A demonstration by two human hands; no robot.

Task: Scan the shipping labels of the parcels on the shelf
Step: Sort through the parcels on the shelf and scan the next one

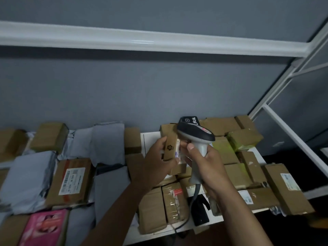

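My left hand [156, 160] grips a small brown cardboard parcel [170, 147], lifted above the shelf with its labelled side turned toward the scanner. My right hand [204, 164] holds a grey and black barcode scanner [196, 134] by its handle, its head just above and right of the parcel. A red light glows on top of the scanner. The parcel's label is mostly hidden between the parcel and my right thumb. The scanner's cable [194, 194] hangs down over the parcels below.
Many brown boxes and grey mailer bags cover the white shelf [150, 139]. A labelled box [71, 181] lies at the left, a pink box [43, 228] at the bottom left, a long labelled box [288, 189] at the right. White shelf frame bars [291, 128] rise at the right.
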